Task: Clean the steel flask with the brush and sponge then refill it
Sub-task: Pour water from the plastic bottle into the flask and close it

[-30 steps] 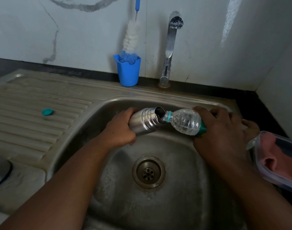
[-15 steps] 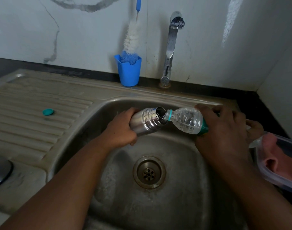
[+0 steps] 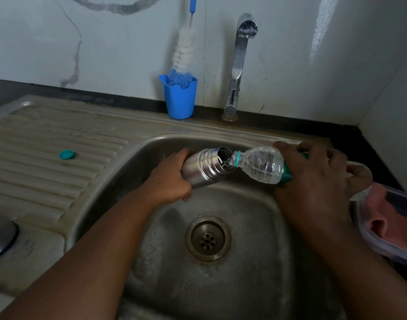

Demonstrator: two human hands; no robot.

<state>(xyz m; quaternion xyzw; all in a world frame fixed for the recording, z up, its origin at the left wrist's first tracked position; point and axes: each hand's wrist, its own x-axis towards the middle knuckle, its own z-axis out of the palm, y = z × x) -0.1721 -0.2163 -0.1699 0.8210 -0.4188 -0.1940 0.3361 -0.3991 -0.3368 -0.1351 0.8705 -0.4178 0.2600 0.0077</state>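
Glossy ribbed steel flask (image 3: 203, 168), clear ridged plastic bottle (image 3: 260, 166), dull stained metal sink (image 3: 255, 227).

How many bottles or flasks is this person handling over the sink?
2. The steel flask is gripped by the left hand, tilted over the sink. The plastic bottle is held by the right hand, its neck at the flask's mouth.

— What sort of place is this?

— A home kitchen, by the look of it. There is a stainless steel sink (image 3: 255, 144) with a ribbed draining board (image 3: 47, 162) and a tap (image 3: 240, 63) against a marbled white wall (image 3: 105, 47).

— Anything else domestic?

— A bottle brush (image 3: 182, 54) stands in a blue cup (image 3: 179, 101) behind the basin, and a lidded plastic food box (image 3: 391, 225) sits on the surface at the right.
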